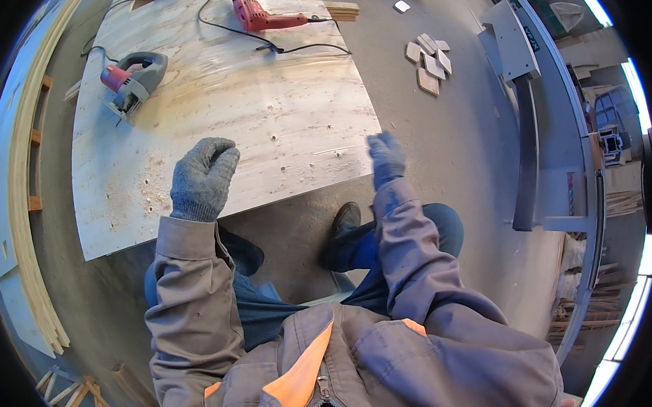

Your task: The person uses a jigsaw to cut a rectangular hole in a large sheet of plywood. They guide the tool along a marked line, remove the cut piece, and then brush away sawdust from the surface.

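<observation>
Directly ahead, note the plywood surface [264,115], bearing a jigsaw [140,84] and, farther off, a red drill [260,17]. Find the left hand [205,178] above the near part, with fingers curled in loosely and nothing visible inside, and the right hand [388,157] by the right edge, too blurred to tell whether clenched or grasping. Could drag the drill by snagging its loose black cord [315,47], or skid by leaning on scattered sawdust [151,185].
</observation>
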Available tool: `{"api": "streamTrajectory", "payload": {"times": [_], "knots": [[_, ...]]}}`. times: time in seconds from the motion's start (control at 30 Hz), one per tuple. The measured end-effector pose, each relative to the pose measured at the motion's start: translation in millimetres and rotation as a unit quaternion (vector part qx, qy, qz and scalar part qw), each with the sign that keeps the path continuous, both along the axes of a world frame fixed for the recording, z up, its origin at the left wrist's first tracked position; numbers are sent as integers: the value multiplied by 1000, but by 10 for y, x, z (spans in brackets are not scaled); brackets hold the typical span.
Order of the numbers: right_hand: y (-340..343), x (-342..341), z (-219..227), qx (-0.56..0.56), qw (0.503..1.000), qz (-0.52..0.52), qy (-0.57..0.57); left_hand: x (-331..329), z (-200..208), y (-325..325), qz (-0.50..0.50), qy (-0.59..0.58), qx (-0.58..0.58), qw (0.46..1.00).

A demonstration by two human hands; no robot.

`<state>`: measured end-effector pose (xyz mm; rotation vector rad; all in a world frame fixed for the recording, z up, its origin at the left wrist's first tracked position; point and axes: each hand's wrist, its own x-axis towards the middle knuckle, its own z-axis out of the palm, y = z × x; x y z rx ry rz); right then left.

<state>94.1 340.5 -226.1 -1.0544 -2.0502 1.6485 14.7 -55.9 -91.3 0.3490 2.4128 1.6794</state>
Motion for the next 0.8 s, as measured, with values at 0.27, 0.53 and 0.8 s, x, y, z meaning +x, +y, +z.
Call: {"api": "streamTrajectory", "payload": {"times": [0.27,0.53,0.8], "knots": [[-1972,-101,-36,-299,924,235,44,-26,-29,160,-27,-11,-35,999],[-1091,123,-243,-149,970,193,-21,-14,50,122,-35,-5,-68,997],[387,483,-64,66,997,24,-7,13,58,60,-32,-8,-80,996]]}}
